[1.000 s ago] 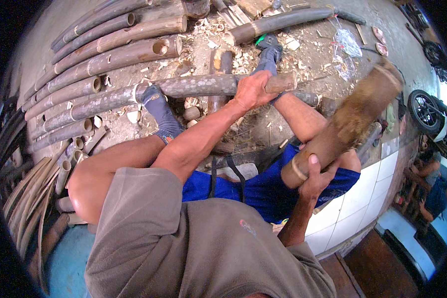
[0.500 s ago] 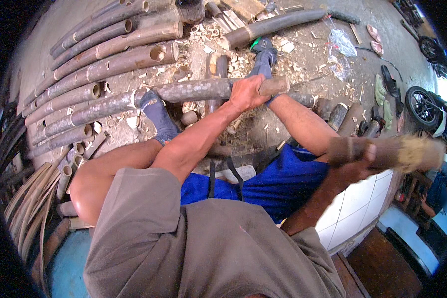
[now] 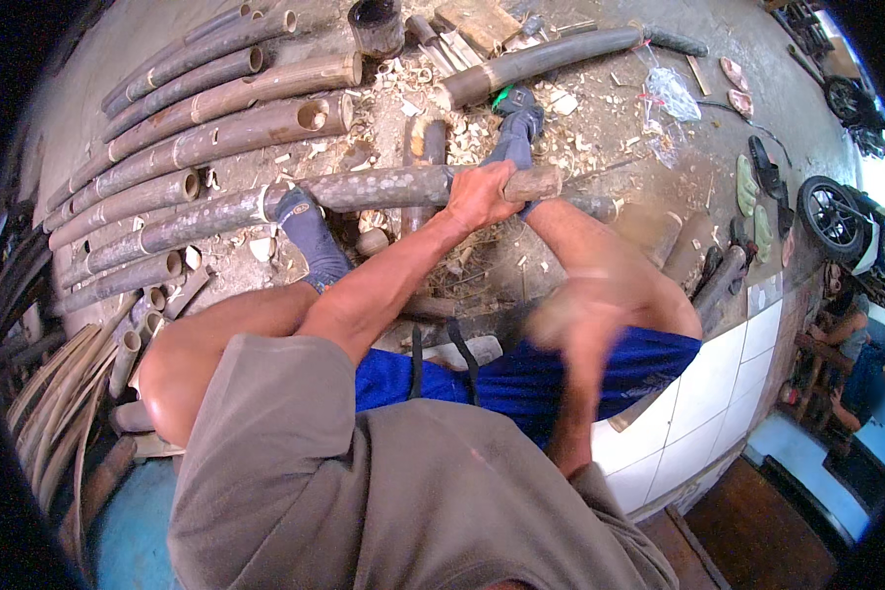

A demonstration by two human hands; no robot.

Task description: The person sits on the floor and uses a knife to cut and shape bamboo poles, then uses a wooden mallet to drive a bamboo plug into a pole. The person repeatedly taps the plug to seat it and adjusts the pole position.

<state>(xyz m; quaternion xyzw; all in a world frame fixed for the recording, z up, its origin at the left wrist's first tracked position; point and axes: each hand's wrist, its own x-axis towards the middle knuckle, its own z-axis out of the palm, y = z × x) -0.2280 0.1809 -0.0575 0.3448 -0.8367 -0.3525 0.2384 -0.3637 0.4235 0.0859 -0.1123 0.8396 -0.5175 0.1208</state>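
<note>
We find the left hand point(image 3: 482, 195) wrapped around a long bamboo pole point(image 3: 383, 187) near its right end; the left foot point(image 3: 310, 231), in a dark sock, rests across the pole farther along. The right hand point(image 3: 592, 336) is clamped on a short bamboo block point(image 3: 553, 317) above the blue shorts point(image 3: 521, 383) — blur hides its individual fingers. Wood chips point(image 3: 477, 128) lie beyond the pole. We judge the step in hand to be wielding the block as a mallet while bracing the pole. Next, we would call for a firm left hold and a controlled path for the block — clear of the left hand.
</note>
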